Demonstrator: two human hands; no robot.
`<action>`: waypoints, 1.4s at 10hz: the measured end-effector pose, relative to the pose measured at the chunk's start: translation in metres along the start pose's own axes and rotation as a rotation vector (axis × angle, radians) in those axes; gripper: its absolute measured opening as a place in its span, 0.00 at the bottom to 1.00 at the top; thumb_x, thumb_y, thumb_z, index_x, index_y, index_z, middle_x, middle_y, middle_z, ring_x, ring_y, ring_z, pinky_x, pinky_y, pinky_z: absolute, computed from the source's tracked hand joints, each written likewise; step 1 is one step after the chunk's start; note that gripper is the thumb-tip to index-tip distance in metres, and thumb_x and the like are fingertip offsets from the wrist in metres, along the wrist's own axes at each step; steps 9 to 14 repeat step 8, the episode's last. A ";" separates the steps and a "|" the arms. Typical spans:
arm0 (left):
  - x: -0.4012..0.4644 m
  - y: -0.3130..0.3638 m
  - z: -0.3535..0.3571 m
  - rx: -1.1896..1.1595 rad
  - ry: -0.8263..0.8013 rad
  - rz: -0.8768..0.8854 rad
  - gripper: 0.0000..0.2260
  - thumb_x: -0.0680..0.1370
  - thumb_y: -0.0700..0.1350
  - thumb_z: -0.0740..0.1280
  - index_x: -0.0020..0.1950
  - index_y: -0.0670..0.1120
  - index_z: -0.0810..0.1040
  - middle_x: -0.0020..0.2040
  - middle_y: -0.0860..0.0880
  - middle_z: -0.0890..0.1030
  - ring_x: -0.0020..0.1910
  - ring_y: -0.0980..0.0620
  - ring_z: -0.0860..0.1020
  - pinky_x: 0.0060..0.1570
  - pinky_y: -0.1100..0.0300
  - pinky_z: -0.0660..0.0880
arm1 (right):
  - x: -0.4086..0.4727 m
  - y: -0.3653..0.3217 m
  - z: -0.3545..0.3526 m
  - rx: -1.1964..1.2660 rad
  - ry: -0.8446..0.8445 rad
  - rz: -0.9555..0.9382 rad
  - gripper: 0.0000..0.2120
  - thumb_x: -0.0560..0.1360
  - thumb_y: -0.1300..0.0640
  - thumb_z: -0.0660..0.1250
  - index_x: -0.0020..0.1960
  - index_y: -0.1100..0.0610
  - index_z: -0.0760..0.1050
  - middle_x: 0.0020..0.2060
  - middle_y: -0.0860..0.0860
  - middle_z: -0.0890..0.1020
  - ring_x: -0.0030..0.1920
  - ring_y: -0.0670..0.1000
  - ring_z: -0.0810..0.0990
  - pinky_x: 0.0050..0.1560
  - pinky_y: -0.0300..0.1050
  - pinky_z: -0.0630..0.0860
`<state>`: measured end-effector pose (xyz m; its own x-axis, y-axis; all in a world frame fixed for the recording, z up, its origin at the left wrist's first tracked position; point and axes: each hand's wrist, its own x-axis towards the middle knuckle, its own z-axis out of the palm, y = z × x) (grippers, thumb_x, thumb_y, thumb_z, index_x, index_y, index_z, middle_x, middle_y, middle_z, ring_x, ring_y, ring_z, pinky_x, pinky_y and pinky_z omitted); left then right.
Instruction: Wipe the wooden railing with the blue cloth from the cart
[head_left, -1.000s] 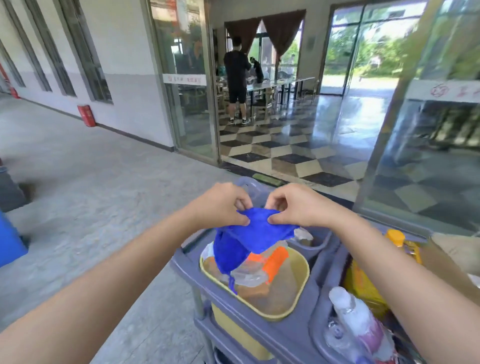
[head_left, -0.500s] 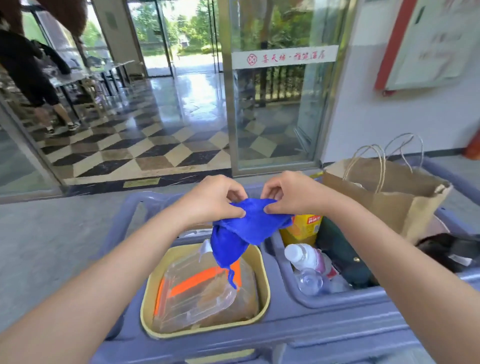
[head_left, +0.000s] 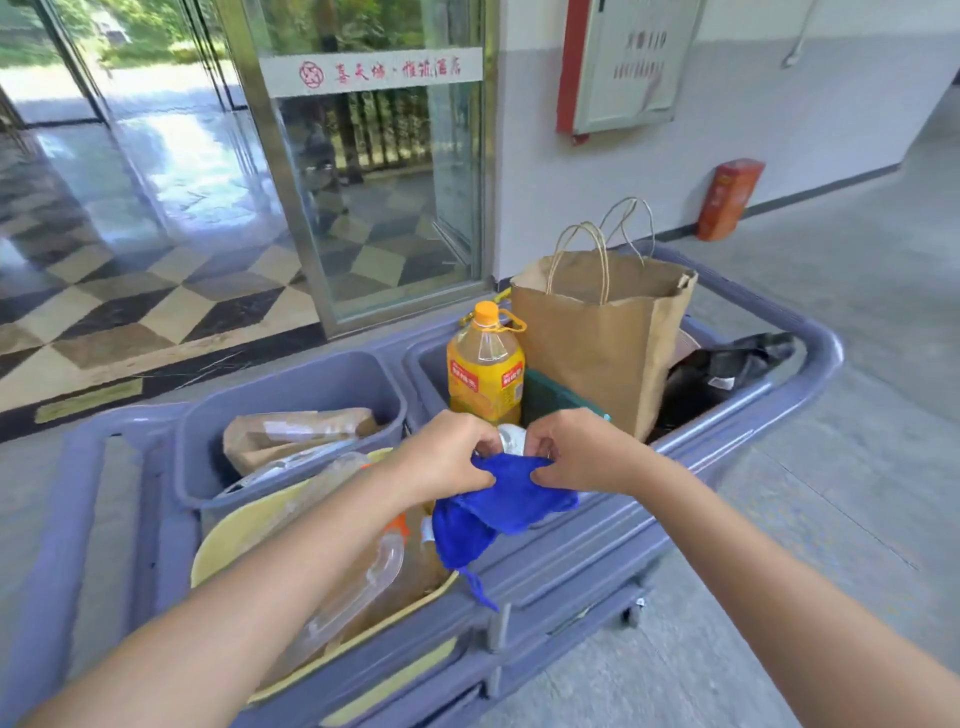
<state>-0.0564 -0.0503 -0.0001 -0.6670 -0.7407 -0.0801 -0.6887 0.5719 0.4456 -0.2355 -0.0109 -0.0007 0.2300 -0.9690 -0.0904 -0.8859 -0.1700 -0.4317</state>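
Observation:
I hold the blue cloth (head_left: 498, 512) in both hands just above the grey-blue cart (head_left: 582, 551). My left hand (head_left: 447, 452) pinches its upper left edge and my right hand (head_left: 576, 449) pinches its upper right edge. The cloth hangs bunched below my fingers, with a loose corner dangling over the cart's front rim. No wooden railing shows in this view.
The cart holds a yellow basin (head_left: 234, 530) with clear plastic items, a bin with a paper package (head_left: 296, 431), an orange-drink bottle (head_left: 485, 369), a brown paper bag (head_left: 602, 332) and a black bag (head_left: 727, 369). Glass doors (head_left: 374, 171) stand behind; a red box (head_left: 727, 200) sits by the wall.
The view has swung to the right along the cart, from the open doorway to the wall side. Both hands keep hold of the blue cloth and have bunched it lower.

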 end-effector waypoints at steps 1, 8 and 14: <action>0.001 -0.009 0.019 0.014 -0.046 0.000 0.09 0.69 0.41 0.68 0.49 0.45 0.81 0.48 0.47 0.84 0.45 0.51 0.79 0.43 0.59 0.74 | -0.002 0.009 0.023 0.032 -0.018 0.030 0.06 0.65 0.61 0.67 0.41 0.58 0.79 0.37 0.53 0.82 0.38 0.50 0.75 0.34 0.38 0.67; 0.015 -0.015 0.023 -0.053 -0.226 -0.070 0.14 0.71 0.49 0.70 0.55 0.48 0.79 0.51 0.51 0.81 0.49 0.54 0.78 0.49 0.61 0.76 | -0.003 0.011 0.035 0.003 -0.143 0.175 0.08 0.68 0.58 0.65 0.45 0.60 0.80 0.44 0.54 0.84 0.47 0.54 0.79 0.46 0.45 0.74; 0.015 -0.015 0.023 -0.053 -0.226 -0.070 0.14 0.71 0.49 0.70 0.55 0.48 0.79 0.51 0.51 0.81 0.49 0.54 0.78 0.49 0.61 0.76 | -0.003 0.011 0.035 0.003 -0.143 0.175 0.08 0.68 0.58 0.65 0.45 0.60 0.80 0.44 0.54 0.84 0.47 0.54 0.79 0.46 0.45 0.74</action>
